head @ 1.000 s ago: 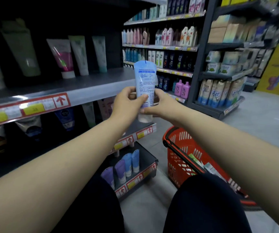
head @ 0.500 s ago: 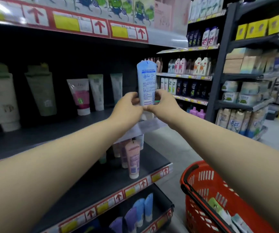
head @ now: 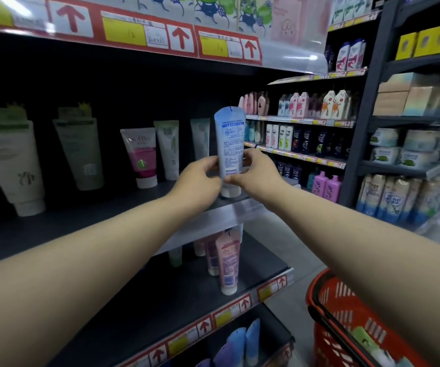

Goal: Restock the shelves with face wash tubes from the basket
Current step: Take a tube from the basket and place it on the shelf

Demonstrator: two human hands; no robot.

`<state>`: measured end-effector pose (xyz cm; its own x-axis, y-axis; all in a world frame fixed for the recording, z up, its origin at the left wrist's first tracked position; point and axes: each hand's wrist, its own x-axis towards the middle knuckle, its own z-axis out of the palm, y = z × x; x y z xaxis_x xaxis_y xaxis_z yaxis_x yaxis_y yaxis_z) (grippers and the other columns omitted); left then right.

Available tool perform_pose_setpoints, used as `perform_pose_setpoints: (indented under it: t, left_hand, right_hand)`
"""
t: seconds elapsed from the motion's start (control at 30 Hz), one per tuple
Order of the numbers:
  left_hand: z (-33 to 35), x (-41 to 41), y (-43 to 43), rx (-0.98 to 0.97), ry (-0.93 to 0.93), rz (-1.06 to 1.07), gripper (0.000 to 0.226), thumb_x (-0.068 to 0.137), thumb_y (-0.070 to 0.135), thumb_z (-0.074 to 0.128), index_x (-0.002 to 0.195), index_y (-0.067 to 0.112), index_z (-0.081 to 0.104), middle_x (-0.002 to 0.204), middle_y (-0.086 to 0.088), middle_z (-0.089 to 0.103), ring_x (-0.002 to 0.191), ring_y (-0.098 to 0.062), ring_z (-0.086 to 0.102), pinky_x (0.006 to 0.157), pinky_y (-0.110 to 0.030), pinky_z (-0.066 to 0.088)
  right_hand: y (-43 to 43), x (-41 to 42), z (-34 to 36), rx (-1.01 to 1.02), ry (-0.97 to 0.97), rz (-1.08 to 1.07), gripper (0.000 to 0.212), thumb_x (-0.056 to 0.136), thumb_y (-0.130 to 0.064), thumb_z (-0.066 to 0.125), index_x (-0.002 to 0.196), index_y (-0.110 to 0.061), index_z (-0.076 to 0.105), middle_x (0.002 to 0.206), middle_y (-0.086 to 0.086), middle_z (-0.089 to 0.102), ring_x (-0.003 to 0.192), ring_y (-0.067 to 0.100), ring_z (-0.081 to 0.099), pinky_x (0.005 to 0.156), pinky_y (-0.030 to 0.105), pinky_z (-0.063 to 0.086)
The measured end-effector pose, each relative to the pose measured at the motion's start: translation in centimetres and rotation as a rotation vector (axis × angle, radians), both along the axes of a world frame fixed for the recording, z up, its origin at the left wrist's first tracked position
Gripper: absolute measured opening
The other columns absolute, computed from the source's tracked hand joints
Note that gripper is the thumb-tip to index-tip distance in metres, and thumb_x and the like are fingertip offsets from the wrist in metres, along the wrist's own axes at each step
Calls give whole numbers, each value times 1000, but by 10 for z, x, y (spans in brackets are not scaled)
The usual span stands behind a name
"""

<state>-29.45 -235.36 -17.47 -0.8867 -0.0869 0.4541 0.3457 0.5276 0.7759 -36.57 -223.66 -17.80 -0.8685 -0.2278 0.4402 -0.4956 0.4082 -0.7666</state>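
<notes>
Shelf (head: 81, 229): dark, tubes standing along the back.
Blue tube (head: 230, 144): upright, cap down.
Left hand (head: 200, 178): grasping blue tube.
Right hand (head: 256, 173): grasping blue tube.
Basket (head: 346, 319): red, lower right.

Both bare arms reach forward. The left hand (head: 200, 181) and right hand (head: 257, 176), fingers curled, pinch the blue face wash tube (head: 229, 144) from either side.

Scene dim overall. Shelf bay (head: 107, 83) at 10 o'clock nearly black. Light falls from overhead at 12; I log glare on the price rail (head: 293, 57) at 1 o'clock. Far aisle shelving (head: 306, 120) at 2 brighter but soft. Face wash tube (head: 229, 144) at centre sharpest, print unreadable. Wide-angle stretch on forearms (head: 81, 274) at 7; basket (head: 351, 311) at 5 blurred.
</notes>
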Motion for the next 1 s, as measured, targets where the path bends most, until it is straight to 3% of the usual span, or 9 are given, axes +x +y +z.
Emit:
perform_pose_setpoints:
  t: [0.17, 0.3, 0.43, 0.5, 0.67, 0.8, 0.9, 1.0]
  left_hand:
    - [7, 11, 10, 12, 24, -18, 45, 89, -1, 48, 124, 24, 60, 108, 16, 60, 102, 3, 51, 69, 2, 36]
    - [7, 19, 27, 17, 52, 15, 36, 89, 2, 50, 119, 20, 61, 100, 16, 60, 87, 8, 53, 64, 5, 40]
    - [-13, 24, 49, 42, -4, 76, 21, 90, 15, 55, 111, 17, 58, 106, 5, 64, 95, -8, 60, 84, -28, 53]
    - [-32, 26, 63, 19, -36, 84, 19, 90, 15, 56, 108, 16, 58, 105, 4, 64, 96, -11, 61, 87, -34, 52]
    - [-89, 19, 100, -15, -167, 16, 28, 89, 11, 54, 117, 17, 58, 108, 5, 61, 99, -9, 55, 84, -22, 42]
    - [-137, -2, 118, 89, -273, -53, 46, 89, -2, 44, 128, 20, 55, 112, 10, 60, 108, -6, 55, 84, -15, 39]
    - [-168, -23, 125, 169, -313, -74, 59, 86, -8, 37, 125, 32, 55, 108, 18, 62, 100, 3, 57, 78, -6, 39]
    - [-198, -53, 124, 292, -346, -28, 64, 86, -7, 39, 111, 50, 56, 98, 27, 63, 98, 2, 59, 89, -19, 47]
  right_hand:
    - [10, 15, 9, -4, 43, -24, 54, 72, -11, 79, 119, -8, 53, 111, 2, 62, 99, 15, 59, 86, 29, 49]
    - [32, 32, 10, -21, 46, -37, 57, 72, -14, 80, 121, -9, 51, 112, 0, 61, 99, 13, 58, 87, 29, 49]
    - [61, 54, -9, -27, -5, -35, 58, 71, -11, 79, 122, -9, 50, 107, -4, 56, 94, 10, 55, 74, 18, 45]
    - [78, 60, -29, -11, -43, -46, 60, 71, -11, 80, 122, -9, 50, 111, -1, 57, 95, 11, 55, 72, 17, 44]
    - [110, 46, -91, 20, -131, -137, 63, 65, -10, 83, 120, -7, 52, 117, 5, 61, 103, 20, 60, 91, 35, 50]
    - [121, 15, -138, 10, -214, -139, 64, 66, -6, 81, 122, -7, 49, 117, 7, 61, 103, 19, 59, 90, 32, 49]
    - [117, -16, -168, 9, -249, -145, 64, 66, -4, 81, 122, -6, 49, 119, 7, 61, 103, 18, 59, 88, 29, 48]
    - [106, -49, -194, 16, -290, -136, 65, 67, -6, 82, 122, -7, 48, 121, 6, 60, 107, 20, 59, 90, 31, 48]
